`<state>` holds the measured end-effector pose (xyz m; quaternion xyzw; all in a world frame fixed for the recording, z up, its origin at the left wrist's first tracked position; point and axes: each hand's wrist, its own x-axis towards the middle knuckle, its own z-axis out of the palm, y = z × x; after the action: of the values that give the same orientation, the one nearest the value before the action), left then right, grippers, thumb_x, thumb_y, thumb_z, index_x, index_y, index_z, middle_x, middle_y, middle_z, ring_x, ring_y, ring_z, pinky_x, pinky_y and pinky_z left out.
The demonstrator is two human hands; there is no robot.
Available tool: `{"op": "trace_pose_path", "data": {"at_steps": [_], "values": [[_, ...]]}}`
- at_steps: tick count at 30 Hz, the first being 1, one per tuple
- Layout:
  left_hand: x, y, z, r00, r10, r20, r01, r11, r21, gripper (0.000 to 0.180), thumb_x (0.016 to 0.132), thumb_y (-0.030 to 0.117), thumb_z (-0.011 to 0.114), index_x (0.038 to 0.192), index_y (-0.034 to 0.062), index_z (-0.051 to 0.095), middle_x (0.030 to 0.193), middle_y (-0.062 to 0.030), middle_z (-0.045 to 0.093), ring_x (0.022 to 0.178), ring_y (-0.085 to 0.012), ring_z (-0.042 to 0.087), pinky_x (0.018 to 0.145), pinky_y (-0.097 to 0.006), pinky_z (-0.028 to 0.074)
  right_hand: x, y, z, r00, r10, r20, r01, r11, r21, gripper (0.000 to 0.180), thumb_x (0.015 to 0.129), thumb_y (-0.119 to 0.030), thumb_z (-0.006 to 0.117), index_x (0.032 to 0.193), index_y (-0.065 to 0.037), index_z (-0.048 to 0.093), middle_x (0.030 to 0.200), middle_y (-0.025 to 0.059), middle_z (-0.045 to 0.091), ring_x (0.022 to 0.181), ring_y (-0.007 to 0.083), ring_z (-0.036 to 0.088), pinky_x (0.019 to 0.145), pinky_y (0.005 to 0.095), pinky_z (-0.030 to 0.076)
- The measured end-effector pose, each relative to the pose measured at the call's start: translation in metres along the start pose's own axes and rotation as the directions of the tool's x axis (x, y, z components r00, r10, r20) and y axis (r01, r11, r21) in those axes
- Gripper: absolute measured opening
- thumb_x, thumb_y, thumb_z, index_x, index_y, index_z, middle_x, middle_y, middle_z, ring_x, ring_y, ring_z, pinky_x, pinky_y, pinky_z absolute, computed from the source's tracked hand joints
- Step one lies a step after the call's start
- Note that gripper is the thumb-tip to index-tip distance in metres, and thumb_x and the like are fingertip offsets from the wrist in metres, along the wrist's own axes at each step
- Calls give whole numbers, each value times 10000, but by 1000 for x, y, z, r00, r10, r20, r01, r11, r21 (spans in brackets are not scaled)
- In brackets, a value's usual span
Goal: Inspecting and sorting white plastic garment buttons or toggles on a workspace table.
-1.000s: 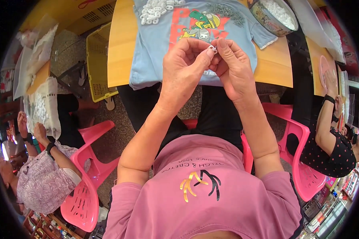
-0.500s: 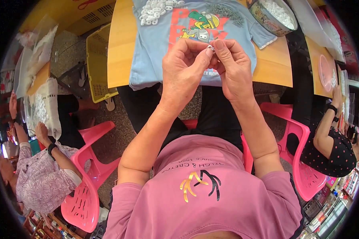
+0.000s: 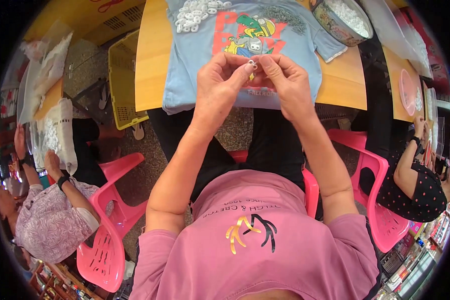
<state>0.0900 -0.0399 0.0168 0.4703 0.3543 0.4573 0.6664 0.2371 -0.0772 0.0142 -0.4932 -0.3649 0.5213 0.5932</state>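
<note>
Both hands are up close together over the worktop (image 3: 150, 65). The left hand (image 3: 220, 80) and the right hand (image 3: 285, 82) meet at the fingertips, and a tiny white ring (image 3: 251, 63) sits pinched between them. Each grip is nearly closed, thumb against finger, because the ring is so small (it would slip out of a loose grip). It is held high and near the eyes, likely so it is easy to see.

A blue shirt (image 3: 195, 75) lies flat under the hands, maybe to catch bits that drop. A pile of white rings (image 3: 197, 12) rests on it, and a bowl (image 3: 340, 20) of white bits stands near the right.
</note>
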Motion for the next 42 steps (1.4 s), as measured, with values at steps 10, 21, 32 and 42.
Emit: {"op": "trace_pose_path", "data": {"at_steps": [10, 21, 32, 42], "values": [[-5, 19, -4, 995, -17, 99, 13, 999, 44, 174, 880, 120, 685, 954, -28, 634, 805, -46, 652, 728, -84, 596, 655, -241, 496, 7, -40, -17, 870, -293, 396, 484, 662, -572, 100, 931, -38, 595, 987, 36, 632, 830, 51, 635, 710, 93, 599, 651, 219, 495], [-10, 11, 2, 997, 33, 73, -39, 995, 93, 132, 895, 72, 658, 926, -43, 602, 840, -71, 677, 772, -112, 664, 686, -240, 529, 2, -22, -13, 955, -100, 278, 203, 905, -373, 107, 935, -93, 618, 934, 13, 633, 800, 25, 630, 685, 74, 578, 627, 215, 488], [-18, 12, -15, 996, 0, 91, -9, 995, 99, 136, 896, 87, 664, 968, -18, 618, 864, -20, 646, 752, -66, 583, 673, -223, 482, 6, -44, -10, 837, -179, 517, 514, 584, -628, 71, 890, -22, 630, 878, 48, 622, 790, 56, 609, 681, 103, 588, 595, 243, 482], [-15, 3, -48, 998, -18, -66, 23, 996, 82, 146, 904, 101, 654, 985, -17, 629, 834, -33, 651, 744, -83, 600, 684, -225, 479, 27, -13, 26, 924, 108, 366, 107, 848, -519, 123, 924, -107, 624, 934, 15, 639, 772, 25, 623, 656, 83, 594, 590, 231, 489]]}}
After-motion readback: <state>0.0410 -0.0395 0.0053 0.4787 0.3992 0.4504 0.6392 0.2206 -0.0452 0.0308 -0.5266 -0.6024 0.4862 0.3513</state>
